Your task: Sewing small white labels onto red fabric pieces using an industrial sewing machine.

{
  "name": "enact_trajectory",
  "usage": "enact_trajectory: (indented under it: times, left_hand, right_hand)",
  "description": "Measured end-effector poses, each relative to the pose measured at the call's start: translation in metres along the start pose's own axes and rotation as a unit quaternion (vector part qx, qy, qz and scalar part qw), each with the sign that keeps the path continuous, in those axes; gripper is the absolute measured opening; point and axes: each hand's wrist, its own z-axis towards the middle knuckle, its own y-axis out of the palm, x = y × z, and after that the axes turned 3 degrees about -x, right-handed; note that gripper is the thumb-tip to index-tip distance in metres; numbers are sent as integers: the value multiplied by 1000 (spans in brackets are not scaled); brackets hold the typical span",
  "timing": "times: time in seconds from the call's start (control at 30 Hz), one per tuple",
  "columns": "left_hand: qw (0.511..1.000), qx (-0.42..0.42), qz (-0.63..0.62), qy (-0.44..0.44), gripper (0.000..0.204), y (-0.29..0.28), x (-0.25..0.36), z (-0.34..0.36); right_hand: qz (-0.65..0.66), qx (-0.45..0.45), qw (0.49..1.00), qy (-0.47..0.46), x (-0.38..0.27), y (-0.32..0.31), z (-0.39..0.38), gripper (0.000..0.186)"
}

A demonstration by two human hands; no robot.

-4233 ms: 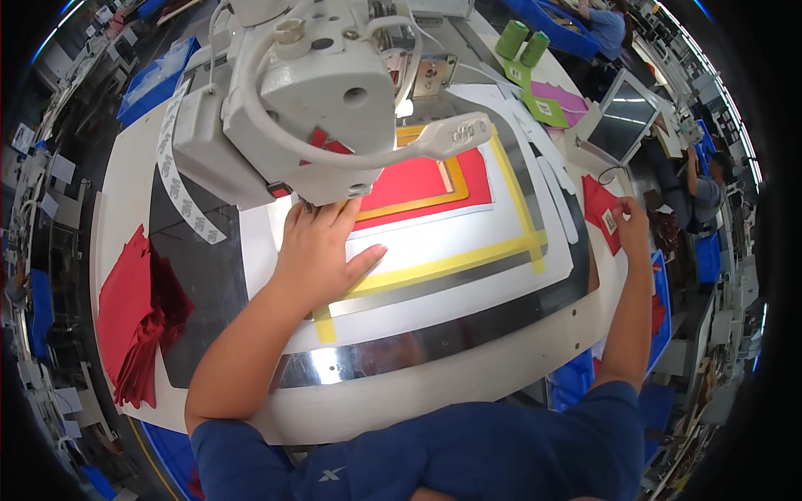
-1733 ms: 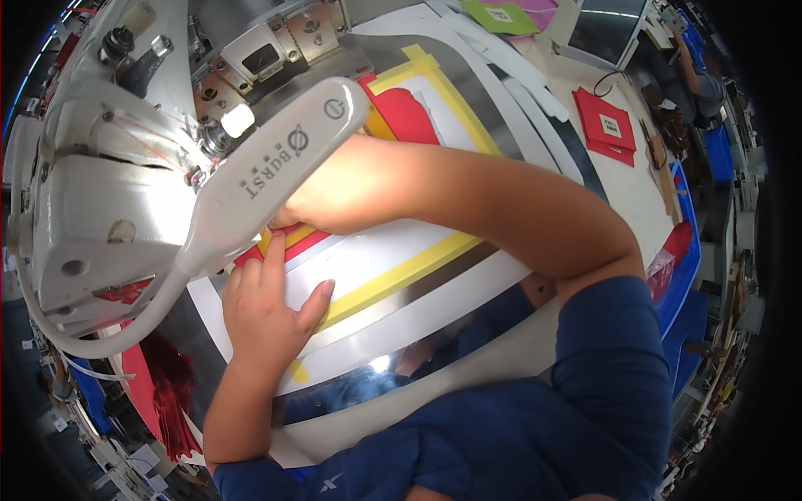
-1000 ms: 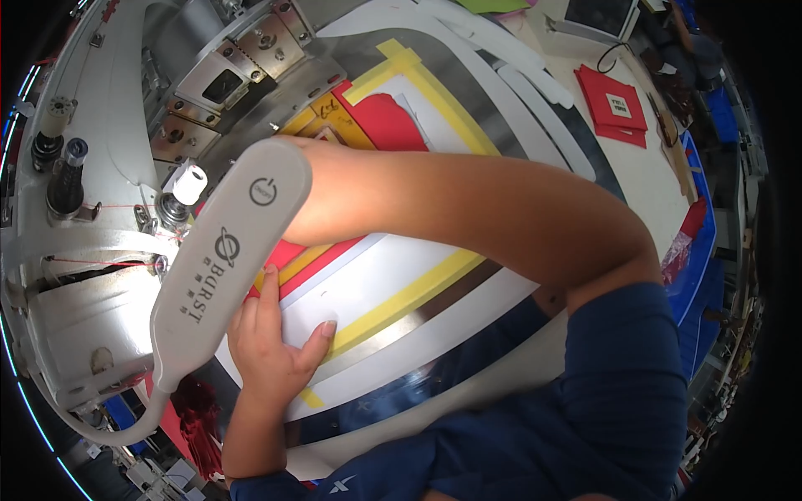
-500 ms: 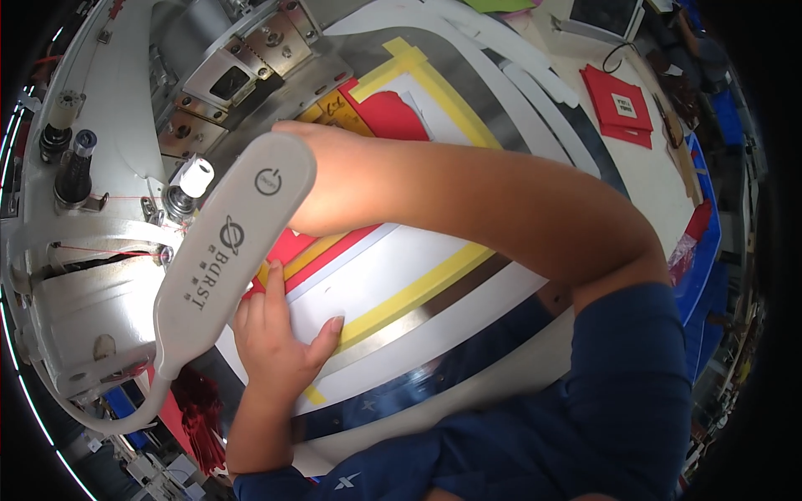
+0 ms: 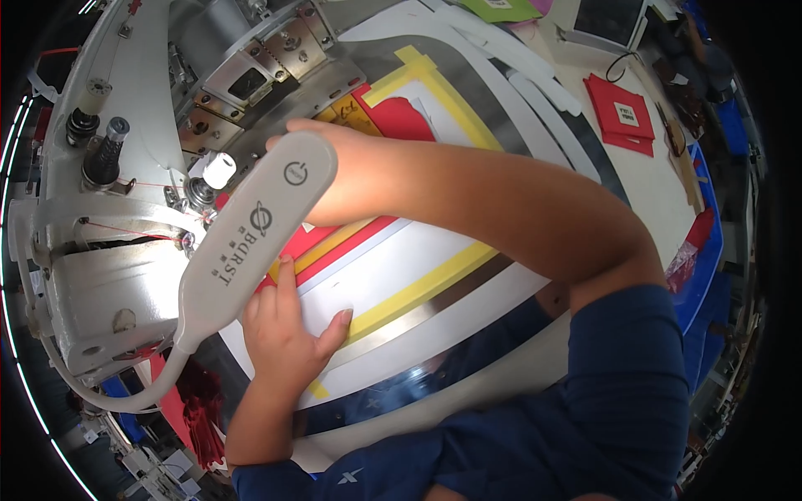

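My left hand (image 5: 288,338) lies flat with fingers spread on a white template sheet (image 5: 393,271) framed in yellow tape (image 5: 418,288), with red fabric (image 5: 313,242) under it. My right forearm reaches across the sheet toward the sewing machine head (image 5: 134,167); my right hand (image 5: 338,134) is mostly hidden behind a white flexible lamp head (image 5: 251,234), so its grip is unclear. More red fabric (image 5: 397,113) shows beyond the arm.
A shiny metal machine bed (image 5: 434,334) carries the sheet. Red fabric pieces (image 5: 622,117) and a grey screen (image 5: 606,21) lie far right on the table. Red scraps (image 5: 196,409) hang at the lower left. A thread spool post (image 5: 104,154) stands on the machine.
Over four seconds my head leaned in close to the machine and my right arm crossed from the far right to the needle area. In the last half second little moved.
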Motion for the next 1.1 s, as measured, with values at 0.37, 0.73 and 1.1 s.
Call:
enact_trajectory:
  times: [0.37,0.73,1.1]
  left_hand:
    - [999,-24,15,-37,94,-7,11,-2]
    - [997,16,-46,55,95,2,59,14]
    - [997,10,-63,48,100,7,50,16]
  right_hand:
    - [6,-18,1000,-18,3,-2,4,21]
    - [-33,-72,996,36,13,-1,3,27]
    - [28,-104,994,4,0,-27,6,29]
